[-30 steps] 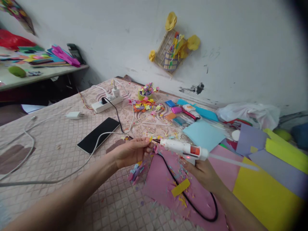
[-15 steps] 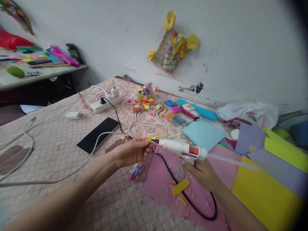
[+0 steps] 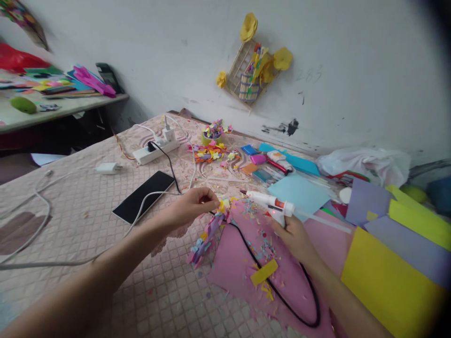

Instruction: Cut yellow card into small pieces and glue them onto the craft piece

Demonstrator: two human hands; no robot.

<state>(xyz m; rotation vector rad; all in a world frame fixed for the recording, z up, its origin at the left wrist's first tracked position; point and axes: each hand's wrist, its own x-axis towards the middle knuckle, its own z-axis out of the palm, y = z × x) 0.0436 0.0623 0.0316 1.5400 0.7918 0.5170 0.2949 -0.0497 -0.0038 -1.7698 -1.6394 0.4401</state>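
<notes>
I see the right hand [image 3: 294, 234] grasping a white plastic glue gun [image 3: 264, 199] | left hand [image 3: 199, 203] curled at a multicoloured strand of small cutouts [image 3: 211, 227] on pale quilted cloth [image 3: 151, 295], grip unclear to me | looped black cord [image 3: 248, 251] could snag, swinging the probably hot nozzle [image 3: 243, 192] into fingers

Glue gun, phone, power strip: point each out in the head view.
Glue gun [image 3: 269, 201]: head view, on its white barrel.
Phone [image 3: 140, 196]: head view, on its dark screen.
Power strip [image 3: 152, 155]: head view, on its white side.
</notes>
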